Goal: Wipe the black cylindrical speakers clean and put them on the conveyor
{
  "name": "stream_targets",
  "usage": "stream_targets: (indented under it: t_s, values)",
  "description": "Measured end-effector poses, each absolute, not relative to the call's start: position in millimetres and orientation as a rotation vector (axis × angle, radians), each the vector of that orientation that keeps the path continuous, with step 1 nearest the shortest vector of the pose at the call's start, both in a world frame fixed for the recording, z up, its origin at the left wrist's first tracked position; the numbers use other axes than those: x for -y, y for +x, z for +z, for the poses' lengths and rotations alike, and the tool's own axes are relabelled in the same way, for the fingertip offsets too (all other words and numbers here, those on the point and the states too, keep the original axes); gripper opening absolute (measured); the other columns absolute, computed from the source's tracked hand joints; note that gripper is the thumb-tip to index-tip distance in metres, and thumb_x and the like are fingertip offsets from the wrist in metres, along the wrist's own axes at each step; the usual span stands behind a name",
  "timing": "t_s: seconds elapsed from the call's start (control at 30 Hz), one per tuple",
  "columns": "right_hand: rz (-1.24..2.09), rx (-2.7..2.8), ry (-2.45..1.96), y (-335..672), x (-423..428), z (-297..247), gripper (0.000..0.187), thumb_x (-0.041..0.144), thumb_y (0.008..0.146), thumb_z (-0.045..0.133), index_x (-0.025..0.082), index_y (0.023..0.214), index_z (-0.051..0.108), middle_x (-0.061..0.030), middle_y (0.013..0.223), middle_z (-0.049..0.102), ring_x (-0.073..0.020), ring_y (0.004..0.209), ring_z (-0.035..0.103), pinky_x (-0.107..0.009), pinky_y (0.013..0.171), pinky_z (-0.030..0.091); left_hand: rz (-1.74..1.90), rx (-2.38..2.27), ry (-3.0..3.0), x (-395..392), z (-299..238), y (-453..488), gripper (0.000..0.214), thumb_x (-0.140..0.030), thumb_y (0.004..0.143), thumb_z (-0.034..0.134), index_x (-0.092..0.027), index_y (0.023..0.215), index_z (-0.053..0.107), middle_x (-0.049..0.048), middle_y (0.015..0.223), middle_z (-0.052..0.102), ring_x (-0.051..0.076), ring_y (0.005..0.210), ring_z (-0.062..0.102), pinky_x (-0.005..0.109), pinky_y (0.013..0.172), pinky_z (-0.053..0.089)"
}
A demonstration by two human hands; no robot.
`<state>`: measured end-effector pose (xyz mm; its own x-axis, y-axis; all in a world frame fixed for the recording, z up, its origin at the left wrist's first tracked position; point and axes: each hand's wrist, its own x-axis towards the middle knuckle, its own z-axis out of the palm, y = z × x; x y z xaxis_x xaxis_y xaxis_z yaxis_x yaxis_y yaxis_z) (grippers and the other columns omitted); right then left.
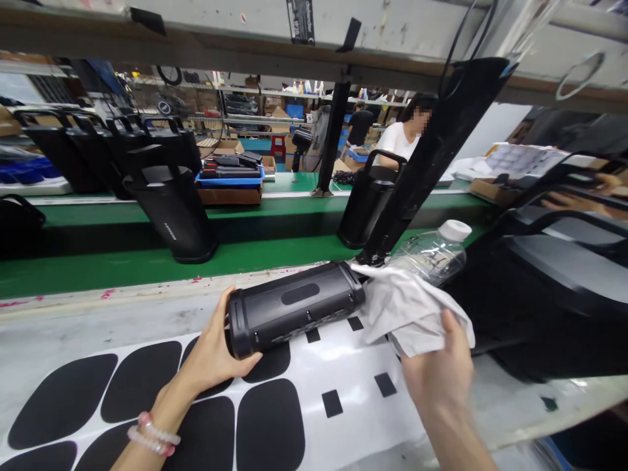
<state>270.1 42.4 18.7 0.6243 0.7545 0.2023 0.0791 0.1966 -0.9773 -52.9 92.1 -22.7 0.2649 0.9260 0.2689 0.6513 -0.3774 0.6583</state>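
In the head view, the left hand [212, 356] has its grip closed around the left end of a black cylindrical device [289, 307], lying sideways above the desk [122, 319] and a white sheet [353, 422] with black patches [269, 425]. The right hand [439, 379] — grip closed on a white cloth [405, 304] — is near the device's right end. A clear bottle [429, 255] is just behind the cloth.

Near bench [73, 314]: pale, scuffed, pink marks [108, 294] along far edge | on top: 1 white sheet [356, 379] with black rounded patches [269, 425], small dark squares [332, 403] | behind: green surface [275, 241], bearing 1 black unit [169, 212] at left, 1 handled black unit [366, 203] at right
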Motion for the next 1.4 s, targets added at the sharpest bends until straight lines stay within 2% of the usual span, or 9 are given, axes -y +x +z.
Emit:
stream_targets:
  t_s: [0.13,0.27,0.4,0.6,0.77,0.83,1.0,1.2,1.4]
  values:
    - [0.243,1.457,-1.412,231,-50,7,0.051,0.027,0.094,0.044,0.014,0.143,0.05,-0.0125,0.145,0.053,-0.0312,0.142,0.039,-0.055,0.117,0.029,0.885,-1.412,2.121,-92,-22,-54,0.11,-0.034,0.068,0.076,-0.024,0.152,0.007,0.0213,0.149,0.036,0.041,0.131,0.049,0.057,0.104,0.045]
    - [-0.024,2.22,-1.287,217,-64,5,0.069,0.005,0.083,0.037,0.012,0.152,0.035,-0.0125,0.153,0.043,-0.0247,0.147,0.029,-0.054,0.118,0.027,0.928,-1.407,2.065,-89,-17,-49,0.107,-0.031,0.067,0.076,-0.023,0.152,0.01,0.0195,0.144,0.041,0.04,0.127,0.053,0.058,0.104,0.045]
    - [-0.2,2.003,-1.553,249,-88,2,0.063,0.014,0.093,0.039,0.017,0.155,0.028,-0.015,0.153,0.042,-0.0304,0.145,0.031,-0.062,0.116,0.026,1.05,-1.324,2.222,-88,-16,-43,0.111,-0.029,0.065,0.08,-0.029,0.151,0.01,0.0163,0.148,0.035,0.039,0.136,0.043,0.06,0.111,0.038]
    - [-0.102,1.75,-1.517,274,-80,-26,0.064,0.033,0.101,0.038,0.022,0.158,0.012,-0.0169,0.157,0.035,-0.0285,0.146,0.031,-0.055,0.115,0.032,1.065,-1.094,2.268,-84,-24,-44,0.117,-0.035,0.061,0.09,-0.035,0.148,0.012,0.0175,0.161,0.004,0.044,0.15,0.011,0.064,0.113,0.03]
    - [-0.254,1.743,-1.533,259,-70,-21,0.058,0.024,0.1,0.036,0.026,0.156,0.022,-0.0137,0.152,0.044,-0.0316,0.148,0.026,-0.066,0.114,0.022,0.799,-1.253,1.814,-73,-14,-37,0.131,-0.032,0.066,0.083,-0.028,0.152,-0.016,0.0197,0.148,0.04,0.038,0.135,0.047,0.06,0.111,0.036]
    - [-0.309,1.891,-1.408,225,-63,-11,0.06,0.017,0.097,0.035,0.02,0.156,0.026,-0.0148,0.149,0.048,-0.0297,0.148,0.026,-0.063,0.116,0.022,0.762,-1.285,1.82,-71,-13,-35,0.13,-0.03,0.065,0.081,-0.026,0.153,-0.014,0.0182,0.143,0.046,0.038,0.131,0.051,0.06,0.111,0.036]
    - [-0.183,2.396,-1.065,142,-45,10,0.063,0.029,0.092,0.041,0.008,0.151,0.037,-0.0097,0.157,0.036,-0.0265,0.147,0.028,-0.044,0.119,0.028,0.838,-1.203,1.926,-72,-19,-39,0.125,-0.032,0.057,0.085,-0.025,0.152,0.005,0.0194,0.148,0.038,0.039,0.134,0.047,0.055,0.11,0.04]
    - [-0.211,2.003,-1.703,234,-93,18,0.052,0.023,0.095,0.036,0.006,0.142,0.05,-0.0185,0.144,0.053,-0.0325,0.134,0.048,-0.058,0.113,0.033,0.792,-1.323,1.899,-73,-10,-36,0.114,-0.031,0.061,0.079,-0.025,0.15,0.008,0.0164,0.137,0.048,0.038,0.127,0.053,0.058,0.108,0.041]
    - [-0.133,2.181,-1.521,178,-67,19,0.054,0.027,0.095,0.038,0.005,0.143,0.049,-0.0159,0.151,0.044,-0.0353,0.142,0.035,-0.056,0.118,0.025,0.843,-1.255,1.932,-75,-13,-34,0.111,-0.03,0.065,0.077,-0.021,0.15,0.005,0.0187,0.136,0.049,0.037,0.125,0.055,0.057,0.106,0.043]
